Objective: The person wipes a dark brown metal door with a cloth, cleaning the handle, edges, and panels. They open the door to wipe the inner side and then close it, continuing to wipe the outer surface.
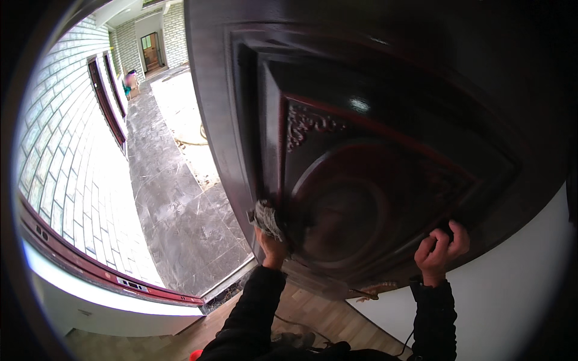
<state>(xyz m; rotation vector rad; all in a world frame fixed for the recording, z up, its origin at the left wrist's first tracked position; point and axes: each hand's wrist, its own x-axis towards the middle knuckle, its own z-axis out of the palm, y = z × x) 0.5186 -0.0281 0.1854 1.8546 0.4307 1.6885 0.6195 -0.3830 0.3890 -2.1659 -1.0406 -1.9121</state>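
Observation:
A dark, glossy panelled door [343, 198] with reddish trim, a round moulding and carved corner ornament fills the middle and right of the head view. My left hand [272, 248] grips a crumpled grey cloth [267, 219], pressed against the door's raised frame near its left edge. Over by the lower right of the panel is my right hand [440, 249], fingers curled but apart, with nothing visible in them. Whether its fingertips touch the door I cannot tell. Both forearms wear dark sleeves.
Left of the door, a doorway with a red-brown frame [108, 276] opens onto grey tiles [180, 216] and a white brick wall [76, 180]. A small blurred person [130, 85] is far back. A cable [295, 322] crosses the wooden floor [311, 303] below me.

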